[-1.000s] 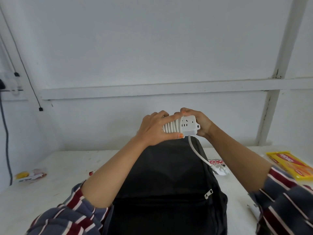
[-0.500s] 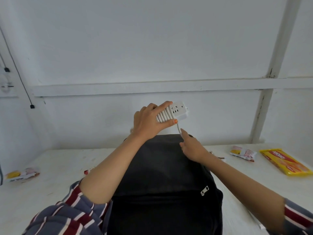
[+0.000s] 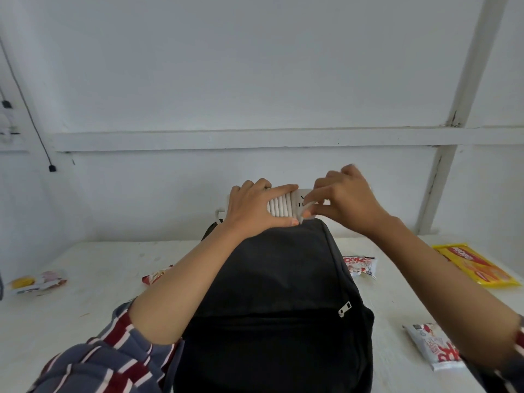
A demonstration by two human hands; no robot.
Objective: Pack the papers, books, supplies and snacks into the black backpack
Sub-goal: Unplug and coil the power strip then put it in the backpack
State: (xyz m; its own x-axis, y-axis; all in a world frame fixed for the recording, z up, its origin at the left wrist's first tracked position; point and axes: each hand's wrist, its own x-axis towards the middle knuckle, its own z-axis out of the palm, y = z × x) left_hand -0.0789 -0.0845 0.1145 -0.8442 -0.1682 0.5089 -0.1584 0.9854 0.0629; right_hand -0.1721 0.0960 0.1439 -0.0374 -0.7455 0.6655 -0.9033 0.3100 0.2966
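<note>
The power strip (image 3: pixel 298 197) is clamped between the thumb and curled fingers of the left hand (image 3: pixel 249 207), just above the top of the black backpack (image 3: pixel 278 279). The right hand (image 3: pixel 348 199), down on the backpack half a second ago, is now raised beside the left fingertips, and the last loop of cord (image 3: pixel 307 206) is pinched in its fingers. Winding is judged nearly finished, with packing next.

White table (image 3: pixel 85 307), wall cable (black) (image 3: pixel 27 109)

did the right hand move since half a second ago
Yes, the right hand has lifted off the black backpack, up to the power strip in the left hand.
</note>
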